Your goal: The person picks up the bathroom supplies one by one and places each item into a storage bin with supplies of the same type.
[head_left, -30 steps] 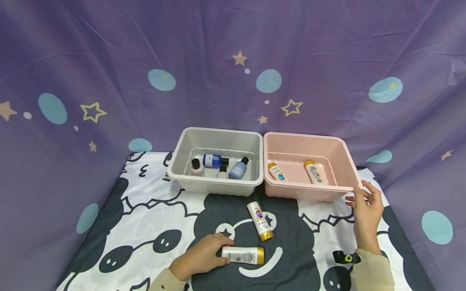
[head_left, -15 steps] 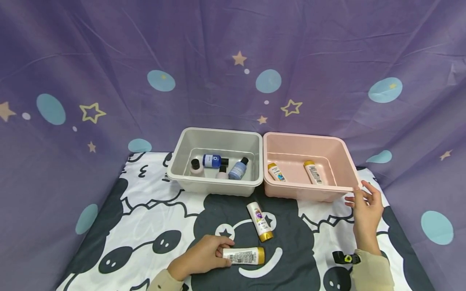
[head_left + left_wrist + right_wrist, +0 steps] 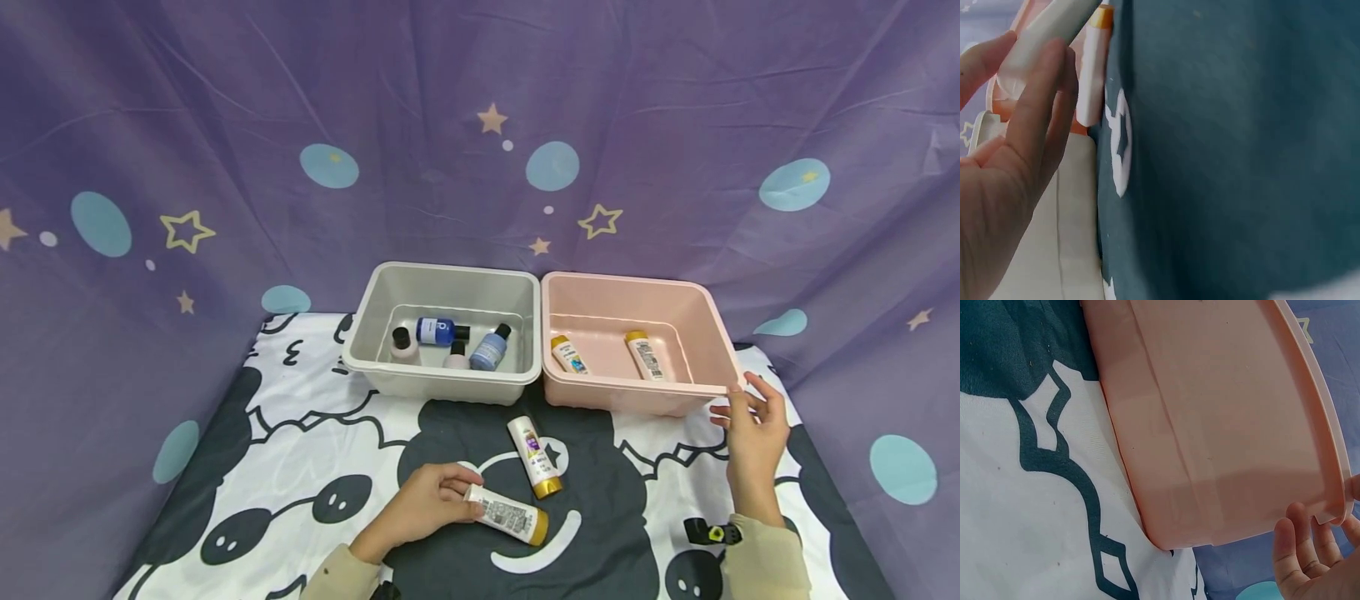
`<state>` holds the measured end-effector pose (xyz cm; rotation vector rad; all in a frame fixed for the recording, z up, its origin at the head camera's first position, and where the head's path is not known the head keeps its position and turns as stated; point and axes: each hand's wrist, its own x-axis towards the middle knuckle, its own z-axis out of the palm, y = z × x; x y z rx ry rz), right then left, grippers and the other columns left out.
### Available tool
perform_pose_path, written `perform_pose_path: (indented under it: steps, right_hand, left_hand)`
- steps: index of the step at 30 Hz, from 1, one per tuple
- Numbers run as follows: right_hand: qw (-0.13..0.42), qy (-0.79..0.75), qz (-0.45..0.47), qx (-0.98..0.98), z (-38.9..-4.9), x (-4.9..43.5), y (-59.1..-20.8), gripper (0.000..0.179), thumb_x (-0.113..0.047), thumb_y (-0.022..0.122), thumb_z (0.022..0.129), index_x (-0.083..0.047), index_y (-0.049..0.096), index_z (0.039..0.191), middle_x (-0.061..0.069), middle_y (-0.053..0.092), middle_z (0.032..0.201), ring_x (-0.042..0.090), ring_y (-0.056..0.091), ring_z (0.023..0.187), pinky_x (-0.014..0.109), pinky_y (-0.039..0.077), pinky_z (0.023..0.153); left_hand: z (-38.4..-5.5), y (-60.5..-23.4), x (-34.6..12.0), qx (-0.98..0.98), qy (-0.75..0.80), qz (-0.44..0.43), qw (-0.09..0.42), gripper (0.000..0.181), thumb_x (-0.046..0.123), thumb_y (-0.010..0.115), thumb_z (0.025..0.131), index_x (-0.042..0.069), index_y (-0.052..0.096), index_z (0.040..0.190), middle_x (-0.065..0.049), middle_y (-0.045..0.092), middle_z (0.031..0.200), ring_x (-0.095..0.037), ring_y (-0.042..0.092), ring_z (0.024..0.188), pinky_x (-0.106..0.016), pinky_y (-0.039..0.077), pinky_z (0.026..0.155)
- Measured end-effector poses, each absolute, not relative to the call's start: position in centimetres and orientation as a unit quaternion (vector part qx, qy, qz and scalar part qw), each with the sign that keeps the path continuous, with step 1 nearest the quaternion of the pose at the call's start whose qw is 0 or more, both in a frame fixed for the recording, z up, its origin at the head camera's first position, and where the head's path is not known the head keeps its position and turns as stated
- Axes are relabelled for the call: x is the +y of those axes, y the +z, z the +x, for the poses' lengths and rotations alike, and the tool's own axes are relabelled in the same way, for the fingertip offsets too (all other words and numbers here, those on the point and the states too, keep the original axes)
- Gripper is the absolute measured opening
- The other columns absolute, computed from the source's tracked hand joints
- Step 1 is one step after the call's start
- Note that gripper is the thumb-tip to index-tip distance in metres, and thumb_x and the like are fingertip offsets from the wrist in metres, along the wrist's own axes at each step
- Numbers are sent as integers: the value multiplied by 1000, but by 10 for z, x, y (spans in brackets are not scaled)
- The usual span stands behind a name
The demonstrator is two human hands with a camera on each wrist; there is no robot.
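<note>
In the head view, my left hand (image 3: 427,504) pinches the end of a white squeeze tube (image 3: 508,513) with a gold cap. The tube slants down to the right, its cap end lower. The left wrist view shows thumb and fingertips on either side of the tube (image 3: 1044,40). A second gold-capped white tube (image 3: 534,457) lies just behind it on the cloth. At the far right, my right hand (image 3: 757,437) grips the front corner of a pink bin (image 3: 622,393). Seen from the right wrist, its fingers curl under the rim (image 3: 1329,456).
Two gold-capped tubes, one left (image 3: 570,357) and one right (image 3: 645,357), lie inside the pink bin. Against its left side stands a grey bin (image 3: 442,386) holding several black-capped bottles, including a dark blue one (image 3: 437,332). A purple curtain (image 3: 420,125) hangs behind both bins.
My left hand has drawn the tube's near end up off the cloth, and the tube has turned from level to slanting. My right hand stays at the pink bin's corner.
</note>
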<state>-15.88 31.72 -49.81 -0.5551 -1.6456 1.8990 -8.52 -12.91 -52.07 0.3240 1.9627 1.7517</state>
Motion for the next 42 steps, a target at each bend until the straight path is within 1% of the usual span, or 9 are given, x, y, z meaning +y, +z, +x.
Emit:
perform_pose_path:
  steps: [3,6,11,16,20,27,32,37,42]
  right_hand:
    - [283,708,-207,-614,-159,317,-498,36,-5,63,97,-10,59,132,3,66,93,11,68,61,21,54,53]
    - [286,709,-203,-612,-159,316,-498,35,-6,63,97,-10,60,132,4,66,93,11,68,61,20,54,53]
    - [289,706,-204,-613,-160,316,-498,34,-8,64,97,-11,61,131,4,66,93,11,68,61,20,54,53]
    - [283,693,-220,-626,-159,315,-497,34,-12,67,97,-12,61,130,5,64,97,11,67,61,19,54,55]
    - [281,688,-226,-630,-159,314,-497,34,-12,67,97,-12,60,130,5,63,99,11,67,61,19,54,55]
    - [282,684,-224,-634,-160,315,-497,35,-13,67,97,-12,60,131,5,63,98,11,67,62,19,54,55]
    - [287,688,-222,-628,-161,316,-497,35,-12,68,96,-12,61,130,6,63,99,11,67,61,20,55,55]
    - [281,682,-229,-635,-161,315,-498,35,-13,67,97,-13,61,131,5,63,98,11,67,62,20,54,55]
    - [281,679,-229,-639,-161,315,-497,35,-13,66,97,-13,60,132,4,64,98,10,67,62,20,54,55]
  left_hand:
    - [-89,-515,-126,690,671,103,252,47,9,79,85,-14,60,122,-14,71,100,-25,71,89,-33,58,75]
    - [-95,-506,-122,675,687,97,251,48,9,79,86,-14,60,123,-16,70,102,-26,71,91,-35,58,77]
    - [-108,-487,-113,669,700,99,229,44,11,80,87,-7,62,123,-16,70,102,-26,72,89,-37,59,76]
    - [-124,-464,-101,661,713,114,206,45,10,79,87,-6,61,125,-18,68,103,-27,71,89,-43,58,79]
    - [-141,-444,-91,655,719,135,190,46,8,78,87,-4,60,127,-18,68,104,-25,71,91,-43,57,81]
    - [-180,-409,-68,649,728,155,158,46,3,76,88,-8,59,129,-19,65,105,-25,71,88,-45,57,81]
    - [-213,-381,-45,677,703,167,141,40,8,79,87,-1,65,123,-17,67,105,-24,70,87,-43,58,80]
    - [-247,-354,-17,686,689,181,153,41,9,80,87,1,65,125,-15,67,107,-26,70,90,-38,58,80]
    - [-282,-345,15,695,673,199,156,41,9,80,86,-1,65,123,-14,67,105,-25,71,90,-36,58,80]
